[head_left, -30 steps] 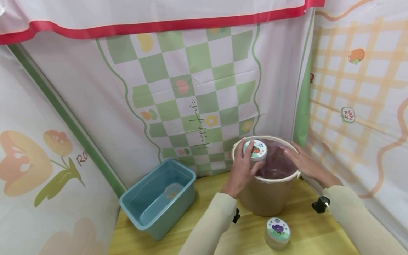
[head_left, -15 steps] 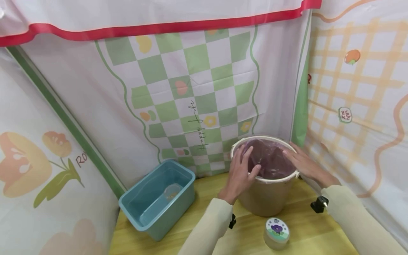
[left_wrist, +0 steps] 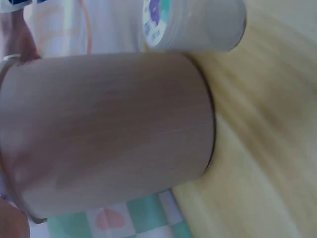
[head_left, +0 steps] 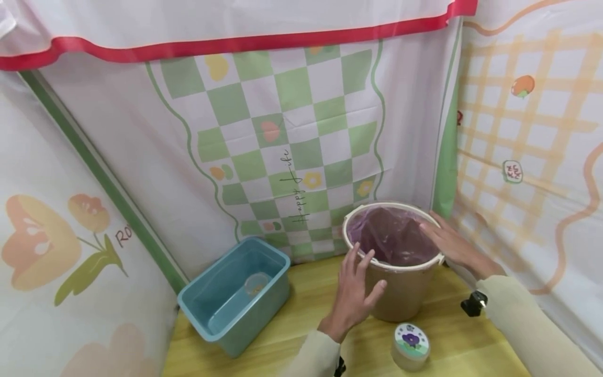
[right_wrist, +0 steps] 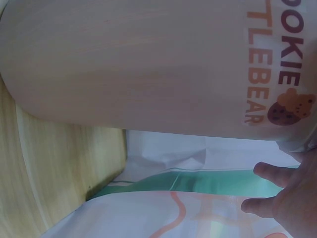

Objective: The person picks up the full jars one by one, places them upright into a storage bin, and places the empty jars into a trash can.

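In the head view a light brown trash bin (head_left: 400, 296) with a cream rim and a purple bag (head_left: 393, 235) inside stands upright on the table. My right hand (head_left: 459, 248) holds its right rim, thumb over the inner side and fingers outside. Two of those fingers (right_wrist: 275, 173) extend beside the bin in the right wrist view. My left hand (head_left: 350, 301) is in front of the bin's left side with spread fingers and nothing in it. Close to the front of the bin sits a round tub (head_left: 411, 346) with a purple flower on its lid.
A blue rectangular basin (head_left: 235, 293) stands at the left, with a small clear round container (head_left: 256, 283) in it. Printed cloth (head_left: 301, 131) hangs behind the yellow wood-grain table (head_left: 292, 324) and along both sides.
My left hand has let go of a tub with a red picture on its lid, over the bin, and drawn back down and left. The tub is out of sight. My right hand stays put.
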`<action>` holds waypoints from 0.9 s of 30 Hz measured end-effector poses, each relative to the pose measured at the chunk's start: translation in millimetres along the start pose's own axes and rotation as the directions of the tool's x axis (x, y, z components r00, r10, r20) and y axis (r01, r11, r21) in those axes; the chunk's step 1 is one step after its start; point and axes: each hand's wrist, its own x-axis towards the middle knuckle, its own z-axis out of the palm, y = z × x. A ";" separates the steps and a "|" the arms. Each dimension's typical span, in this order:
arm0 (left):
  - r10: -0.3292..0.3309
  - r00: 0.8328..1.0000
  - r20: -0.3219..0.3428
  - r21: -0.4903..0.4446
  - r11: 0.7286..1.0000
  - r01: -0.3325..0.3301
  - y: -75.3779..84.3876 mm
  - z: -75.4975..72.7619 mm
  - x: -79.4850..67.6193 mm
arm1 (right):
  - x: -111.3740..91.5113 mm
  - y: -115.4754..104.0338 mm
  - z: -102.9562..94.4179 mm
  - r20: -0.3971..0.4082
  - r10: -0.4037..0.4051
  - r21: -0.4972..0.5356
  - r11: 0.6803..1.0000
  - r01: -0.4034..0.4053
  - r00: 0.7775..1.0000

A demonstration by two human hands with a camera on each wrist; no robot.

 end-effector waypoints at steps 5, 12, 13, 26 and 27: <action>0.028 0.997 -0.068 0.009 1.000 -0.028 3.3 9.4 -25.7 | 0.3 3.8 0.2 0.003 0.013 -0.001 1.000 -0.013 1.000; -0.017 0.998 -0.062 -0.008 1.000 0.016 13.9 29.3 -69.6 | 0.5 6.9 -0.2 0.005 0.016 -0.007 1.000 -0.016 1.000; -0.020 0.998 -0.052 -0.015 1.000 0.019 15.1 33.1 -75.7 | 0.6 7.2 -0.3 0.004 0.014 -0.008 1.000 -0.014 1.000; -0.107 0.983 0.149 -0.079 0.990 0.120 27.9 67.7 -119.9 | 1.8 5.2 2.1 -0.002 0.014 0.001 1.000 -0.014 1.000; -0.113 0.981 0.160 -0.071 0.990 0.125 27.8 69.9 -121.9 | 1.8 4.0 2.0 -0.001 0.013 0.000 1.000 -0.013 1.000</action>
